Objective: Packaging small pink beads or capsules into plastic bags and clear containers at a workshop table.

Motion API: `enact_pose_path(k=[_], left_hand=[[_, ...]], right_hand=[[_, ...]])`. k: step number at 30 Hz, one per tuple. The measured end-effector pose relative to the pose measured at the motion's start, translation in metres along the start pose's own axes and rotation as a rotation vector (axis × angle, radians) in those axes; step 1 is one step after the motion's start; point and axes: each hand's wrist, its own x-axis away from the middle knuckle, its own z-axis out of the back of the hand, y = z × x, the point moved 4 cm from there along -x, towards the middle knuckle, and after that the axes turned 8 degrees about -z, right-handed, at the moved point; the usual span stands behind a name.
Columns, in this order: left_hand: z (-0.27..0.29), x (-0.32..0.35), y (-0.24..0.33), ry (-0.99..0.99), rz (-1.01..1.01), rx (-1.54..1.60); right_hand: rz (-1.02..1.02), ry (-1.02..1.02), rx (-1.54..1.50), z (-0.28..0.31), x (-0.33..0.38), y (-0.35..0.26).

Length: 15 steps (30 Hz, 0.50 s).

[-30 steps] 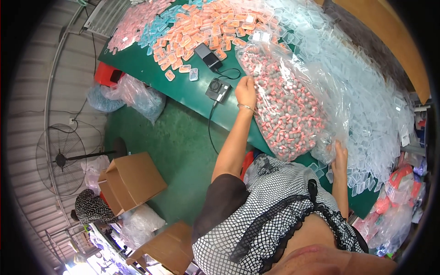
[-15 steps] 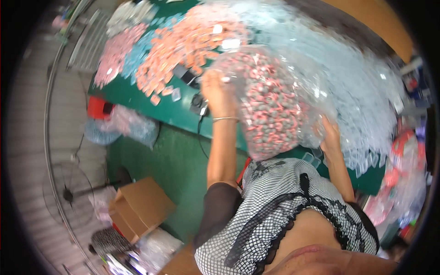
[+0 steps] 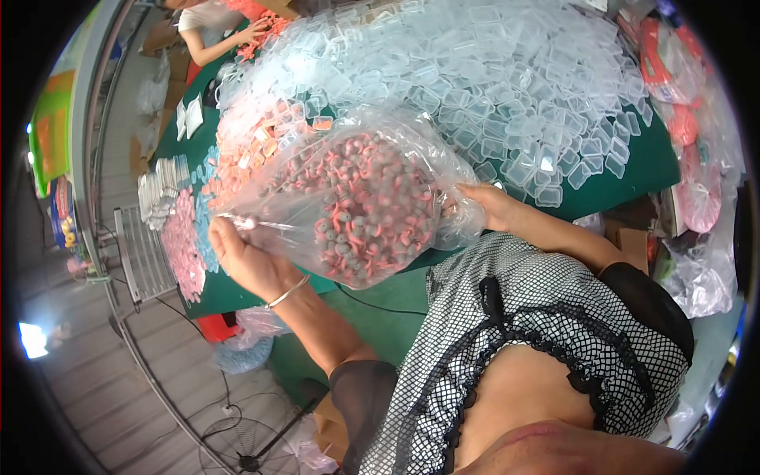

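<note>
The left hand (image 3: pixel 249 261) is clamped on the neck of the clear bag (image 3: pixel 356 210) of pink and grey pieces; the right hand (image 3: pixel 491 207) closes on its far side. If the thin plastic slips, pieces could spill over the worktop (image 3: pixel 617 178).

Both hands (image 3: pixel 245 257) (image 3: pixel 491 204) gripping clear bag (image 3: pixel 356 198) of seemingly pink-grey pieces above green table (image 3: pixel 649 166)

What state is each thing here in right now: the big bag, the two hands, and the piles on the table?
Clear plastic bag: full of small pink and grey parts, lifted at the table edge.
Left hand: closed on the bag's end.
Right hand: pressed against the bag's other side.
Clear plastic trays: heaped loose on the green table.
Orange packets: piled behind the bag.
Pink packets: piled near the left hand.
</note>
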Motion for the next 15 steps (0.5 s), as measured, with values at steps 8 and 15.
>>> enact_pose_path(k=[8, 15], left_hand=[[-0.025, -0.006, 0.001, 0.12, 0.065, 0.0], [-0.004, -0.022, 0.027, -0.061, 0.042, -0.041]], right_hand=[[-0.077, 0.012, -0.086, 0.002, -0.001, 0.001], [-0.1, 0.063, -0.021, -0.03, 0.005, 0.006]])
